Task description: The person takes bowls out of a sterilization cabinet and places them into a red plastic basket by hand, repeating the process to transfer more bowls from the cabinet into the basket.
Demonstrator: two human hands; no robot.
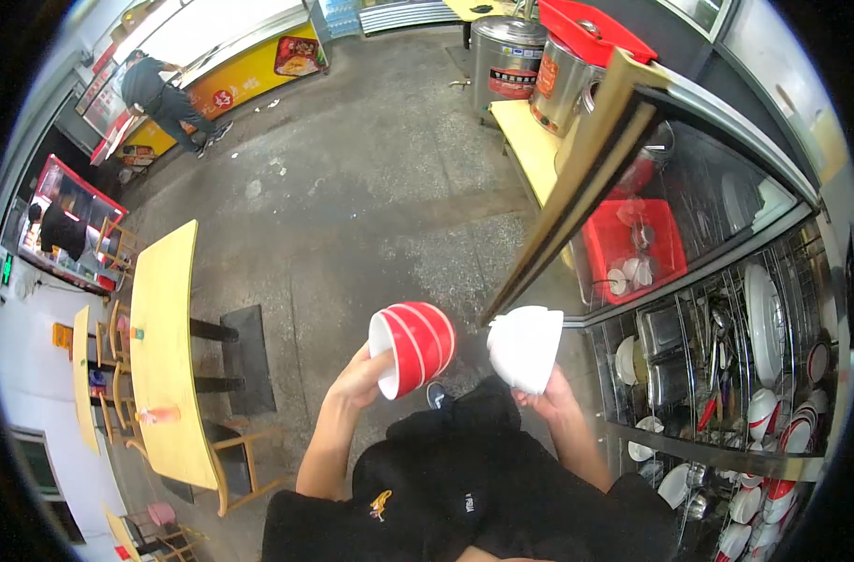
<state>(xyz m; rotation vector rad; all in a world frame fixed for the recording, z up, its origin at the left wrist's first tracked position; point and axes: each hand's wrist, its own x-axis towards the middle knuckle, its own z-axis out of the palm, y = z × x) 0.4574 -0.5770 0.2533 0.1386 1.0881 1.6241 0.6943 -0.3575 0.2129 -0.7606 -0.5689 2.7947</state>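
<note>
Step in hand, as a judgement: handling bowls next to a stocked dish rack; both hands loaded, nothing set down from either. L hand [356,378] has a red bowl w/ pale bands [419,348], fingers hooked over the rim and into the mouth, which faces the person's L; can't tell if it's one bowl or a nested stack. R hand [552,395] grips a white bowl [524,348] from below and behind, most fingers hidden; poss more than one nested, can't be sure. Both bowls are on their sides, mid-air, ahead of the black top [502,487], apart from each other w/ a gap between

On the R, a glass door [566,192] stands swung out, its near end just beside the white bowl in this view. Past it, the wire rack [783,465] carries a big white plate [762,323], metal pans [664,332] and red-and-white bowls [762,412], pretty crowded. The yellow table [165,328] is well off to the L

Next move, prob: calls for a firm hold on both, esp the R one near that door end, and a hand freed if anything else needs handling. Main risk: a knock on the frame, or a nested bowl slipping, if there's one
</note>
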